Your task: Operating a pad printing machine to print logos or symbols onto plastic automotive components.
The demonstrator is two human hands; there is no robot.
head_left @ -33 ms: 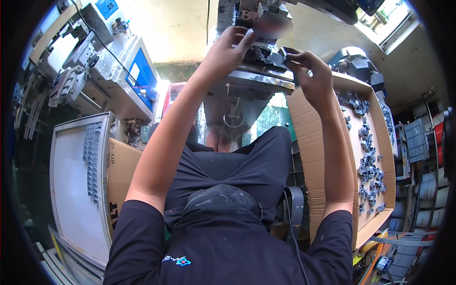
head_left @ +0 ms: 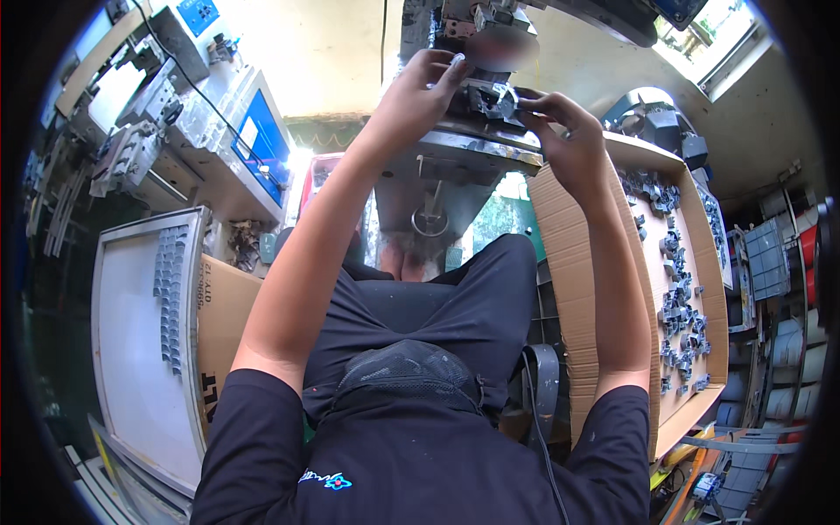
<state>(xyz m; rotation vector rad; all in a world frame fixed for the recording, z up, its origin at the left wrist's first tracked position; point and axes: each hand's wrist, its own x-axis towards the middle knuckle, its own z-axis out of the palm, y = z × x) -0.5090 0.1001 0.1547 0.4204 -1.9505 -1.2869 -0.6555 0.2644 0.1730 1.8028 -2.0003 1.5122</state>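
Observation:
High in the view, my left hand [head_left: 426, 86] is closed in a pinch, with a small pale piece [head_left: 458, 59] at its fingertips. Its exact kind is too small to make out. A grey metal fixture [head_left: 477, 98] on the machine lies just right of that hand. At the fixture's right side sits a small shiny grey metal part [head_left: 505, 101]. My right hand [head_left: 573, 140] reaches in from the right, thumb and fingers closed at the part's right end. A dark reddish blur [head_left: 503, 48] hides the machine just above the fixture.
Right of me stands an open cardboard box [head_left: 584, 297] with many small grey metal parts [head_left: 678, 306] inside. A white tray [head_left: 131, 315] at left carries a row of curved grey parts [head_left: 171, 293]. Beneath the machine bed [head_left: 490, 149] hangs a metal ring [head_left: 430, 220].
My right hand has shifted slightly left, and the shiny part at its fingertips now lies further in on the fixture. My left hand has hardly moved.

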